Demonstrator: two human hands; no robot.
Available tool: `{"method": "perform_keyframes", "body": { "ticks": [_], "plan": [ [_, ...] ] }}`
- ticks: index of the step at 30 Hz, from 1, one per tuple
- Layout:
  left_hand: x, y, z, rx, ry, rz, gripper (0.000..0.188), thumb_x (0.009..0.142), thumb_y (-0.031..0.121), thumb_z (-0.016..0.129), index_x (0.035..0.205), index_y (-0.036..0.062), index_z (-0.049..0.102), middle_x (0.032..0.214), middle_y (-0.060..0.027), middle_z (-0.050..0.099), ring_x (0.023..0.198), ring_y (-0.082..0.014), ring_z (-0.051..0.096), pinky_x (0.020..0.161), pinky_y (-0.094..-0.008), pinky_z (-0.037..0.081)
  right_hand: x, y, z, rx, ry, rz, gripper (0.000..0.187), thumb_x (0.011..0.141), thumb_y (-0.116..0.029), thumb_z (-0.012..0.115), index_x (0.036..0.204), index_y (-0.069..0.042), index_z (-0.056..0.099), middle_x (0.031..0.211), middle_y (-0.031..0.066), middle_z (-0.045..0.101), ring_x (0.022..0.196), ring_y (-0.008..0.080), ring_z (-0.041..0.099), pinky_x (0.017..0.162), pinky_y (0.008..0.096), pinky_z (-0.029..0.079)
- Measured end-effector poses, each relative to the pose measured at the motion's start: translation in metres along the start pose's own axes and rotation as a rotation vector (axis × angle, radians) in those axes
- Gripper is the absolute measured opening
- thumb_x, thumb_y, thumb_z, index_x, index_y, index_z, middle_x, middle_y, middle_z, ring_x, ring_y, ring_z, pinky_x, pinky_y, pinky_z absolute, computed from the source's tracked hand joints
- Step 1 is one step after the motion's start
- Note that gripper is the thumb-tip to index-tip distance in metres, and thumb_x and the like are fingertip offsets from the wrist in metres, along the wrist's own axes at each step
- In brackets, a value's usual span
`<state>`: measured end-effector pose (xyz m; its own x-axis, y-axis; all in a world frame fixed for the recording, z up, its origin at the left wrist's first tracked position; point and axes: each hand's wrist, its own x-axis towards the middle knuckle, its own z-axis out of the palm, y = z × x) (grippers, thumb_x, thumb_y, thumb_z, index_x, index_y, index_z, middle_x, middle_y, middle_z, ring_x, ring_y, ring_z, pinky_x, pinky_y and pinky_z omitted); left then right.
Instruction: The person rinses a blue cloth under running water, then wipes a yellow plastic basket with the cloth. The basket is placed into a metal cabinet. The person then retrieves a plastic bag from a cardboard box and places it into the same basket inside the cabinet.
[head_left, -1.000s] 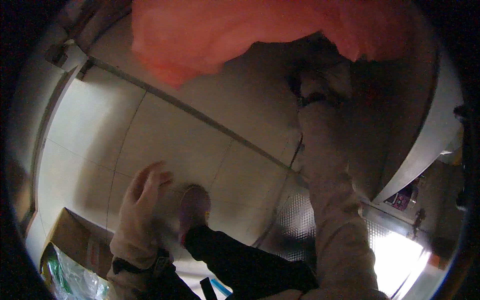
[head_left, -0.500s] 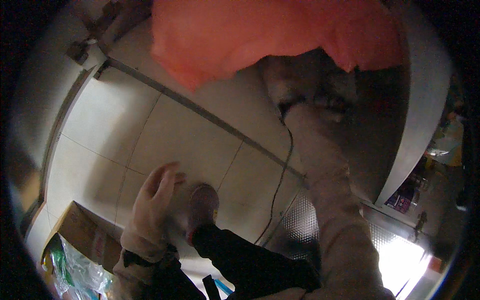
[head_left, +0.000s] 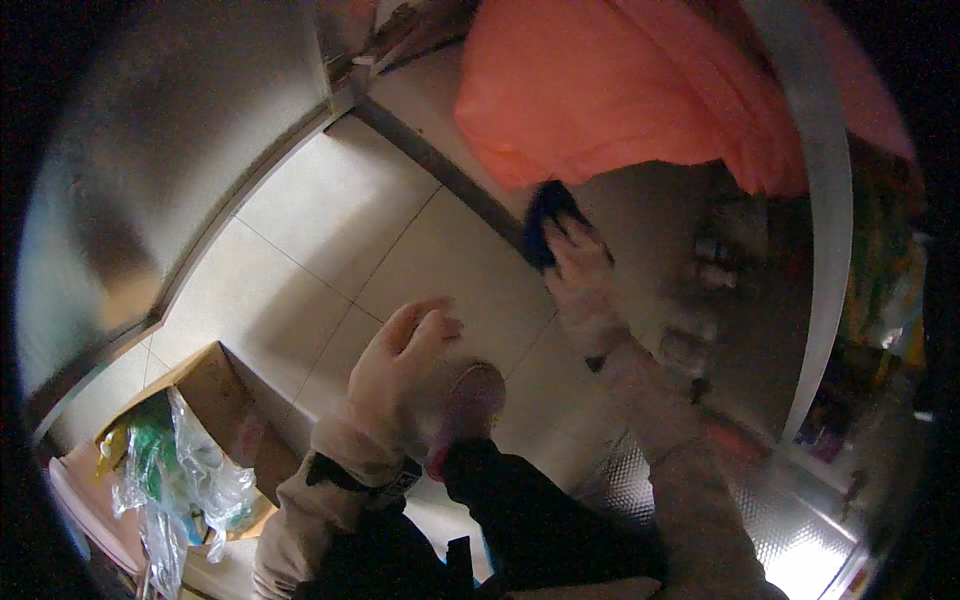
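My right hand (head_left: 582,252) reaches forward, its fingers closed on a small dark blue thing (head_left: 543,222). Blur hides what kind it is; it looks soft. It is just below the hanging edge of a large orange cloth (head_left: 590,100), beside a dark floor strip (head_left: 470,195). My left hand (head_left: 408,345) hovers above the tiled floor near my shoe (head_left: 472,395), fingers loosely bent and apart, with nothing in them.
At lower left stands an open cardboard box (head_left: 245,425) with clear and green plastic bags (head_left: 185,470). A curved pale metal edge (head_left: 825,250) runs down the right side. Shadowy small objects (head_left: 715,250) sit under the cloth. A glass panel (head_left: 200,120) is at upper left.
My right hand has come out of the dark space under the cloth and now shows the dark blue thing. The dark cord below it no longer shows. The whole view has shifted; my left hand keeps its pose.
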<state>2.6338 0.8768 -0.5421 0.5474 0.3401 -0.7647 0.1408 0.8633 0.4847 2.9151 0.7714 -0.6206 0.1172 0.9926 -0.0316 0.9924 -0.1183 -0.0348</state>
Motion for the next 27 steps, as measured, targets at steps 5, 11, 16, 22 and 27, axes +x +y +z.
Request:
{"method": "perform_keyframes", "body": {
  "ticks": [5, 11, 16, 22, 27],
  "plan": [
    [0.003, 0.0, 0.004, 0.053, 0.084, 0.02, 0.043, 0.098, 0.032, 0.054, 0.128, 0.0018, 0.058, 0.112, -0.0098, 0.067, 0.108, -0.0159, 0.06, 0.095, -0.0259, 0.044, 0.046, -0.016, 0.016, 0.026, -0.197, 0.076, 0.053, 0.08, -0.014, 0.061, 0.133, -0.009, 0.056, 0.133, 0.0137, 0.057, 0.119, 0.0365, 0.054, 0.1, 0.0477, 0.047],
    [-0.003, 0.008, 0.004, 0.029, 0.002, 0.089, 0.043, 0.099, 0.03, 0.053, 0.129, 0.0002, 0.057, 0.114, -0.0127, 0.066, 0.112, -0.0198, 0.061, 0.099, -0.0291, 0.045, -0.057, 0.042, 0.016, -0.019, 0.093, 0.14, 0.049, 0.087, -0.019, 0.061, 0.135, -0.01, 0.056, 0.14, 0.0134, 0.053, 0.119, 0.0356, 0.055, 0.092, 0.0422, 0.052],
    [-0.005, 0.005, 0.008, 0.155, -0.051, 0.215, 0.044, 0.102, 0.032, 0.05, 0.131, -0.0009, 0.054, 0.119, -0.0146, 0.064, 0.114, -0.0229, 0.06, 0.103, -0.0328, 0.044, -0.083, 0.044, 0.029, -0.011, 0.141, 0.443, 0.049, 0.088, -0.02, 0.061, 0.135, -0.01, 0.056, 0.14, 0.0134, 0.053, 0.12, 0.0356, 0.054, 0.093, 0.0423, 0.052],
    [-0.007, 0.006, 0.013, 0.161, -0.147, 0.289, 0.046, 0.103, 0.033, 0.05, 0.132, -0.0025, 0.052, 0.12, -0.0148, 0.063, 0.114, -0.0227, 0.06, 0.103, -0.0333, 0.045, -0.104, 0.02, 0.028, 0.103, 0.172, 0.385, 0.049, 0.088, -0.021, 0.061, 0.136, -0.011, 0.056, 0.14, 0.0135, 0.053, 0.121, 0.0355, 0.054, 0.094, 0.0424, 0.051],
    [-0.008, 0.008, 0.013, 0.079, -0.08, 0.222, 0.046, 0.103, 0.032, 0.05, 0.133, -0.0026, 0.052, 0.118, -0.0149, 0.063, 0.114, -0.0219, 0.06, 0.103, -0.0331, 0.045, -0.18, 0.053, 0.013, -0.026, 0.162, 0.729, 0.049, 0.089, -0.022, 0.06, 0.136, -0.011, 0.055, 0.14, 0.0135, 0.053, 0.121, 0.0355, 0.054, 0.095, 0.0424, 0.05]
  ]
}}
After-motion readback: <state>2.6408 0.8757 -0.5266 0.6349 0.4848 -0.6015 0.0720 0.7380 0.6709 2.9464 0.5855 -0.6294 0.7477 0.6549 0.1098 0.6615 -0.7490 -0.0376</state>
